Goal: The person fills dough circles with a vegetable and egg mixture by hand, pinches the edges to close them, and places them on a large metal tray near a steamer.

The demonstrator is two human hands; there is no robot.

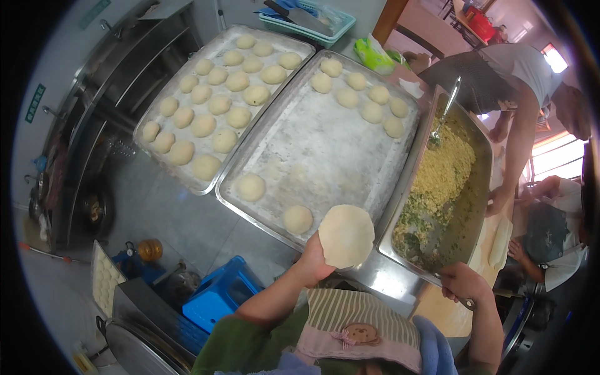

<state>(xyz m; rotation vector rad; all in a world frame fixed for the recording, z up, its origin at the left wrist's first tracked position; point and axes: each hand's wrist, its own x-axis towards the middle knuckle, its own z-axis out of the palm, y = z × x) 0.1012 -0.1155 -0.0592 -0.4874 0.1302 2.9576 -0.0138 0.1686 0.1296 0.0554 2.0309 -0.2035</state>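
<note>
My left hand [311, 258] holds a flat round dough wrapper [348, 236] over the near edge of a floured metal tray [323, 154]. That tray carries several pale dough balls, with one [297, 219] just left of the wrapper. At the right, my right hand [464, 282] grips the handle of a metal utensil [467, 303] at the near rim of a deep steel pan [387, 248]. The utensil's far end is hard to make out. Inside the pan lies a yellow and green chopped filling [438, 164], with a metal spoon [447, 112] stuck in its far part.
A second tray [140, 133] full of dough balls stands at the left. Behind are a turquoise basket [307, 26] and a green packet [373, 55]. Two people work at the right beside a floured board with a dough roll [500, 243]. A blue stool [222, 295] stands lower left.
</note>
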